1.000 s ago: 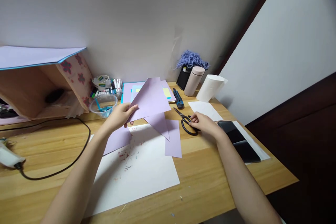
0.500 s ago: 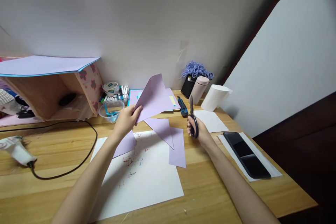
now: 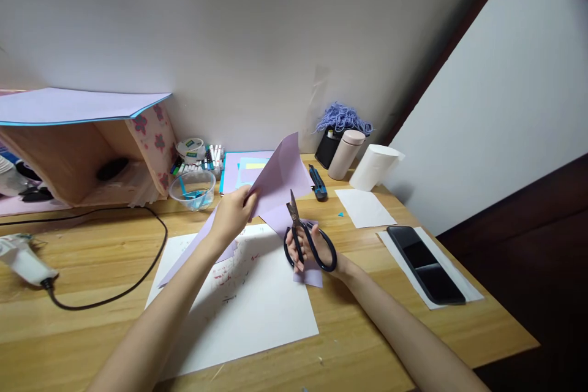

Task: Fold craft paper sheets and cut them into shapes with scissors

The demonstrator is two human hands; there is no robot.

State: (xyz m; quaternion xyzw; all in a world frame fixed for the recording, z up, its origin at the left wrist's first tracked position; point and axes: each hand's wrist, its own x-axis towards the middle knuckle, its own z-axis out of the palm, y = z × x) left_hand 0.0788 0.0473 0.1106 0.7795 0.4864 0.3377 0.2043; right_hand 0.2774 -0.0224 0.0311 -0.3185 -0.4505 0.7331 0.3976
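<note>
Evidently the lavender sheet (image 3: 281, 176) is light and thin, stiff enough to stand up at a slant yet bending along its length, so it probably creases easily if pinched hard. It is held up above the white sheet (image 3: 266, 315) on the tabletop (image 3: 349, 346), its far corner pointing toward the wall. The left hand (image 3: 233, 213) is closed on its lower left edge, thumb on the near face; that edge seems a sound place to hold, leaving the right part free, though a second hold would likely steady the loose corner. The right hand (image 3: 322, 248) is partly curled around the handles of the scissors (image 3: 294, 214), which look firm and rather heavier than paper, best held by the black loops, clear of the blades. Those blades stand slightly apart and overlap the sheet's lower edge in view; whether they touch it, I cannot tell. Below lie a lavender triangle (image 3: 274, 219) and a lavender strip (image 3: 313, 278), with a utility knife (image 3: 318, 184) beyond
</note>
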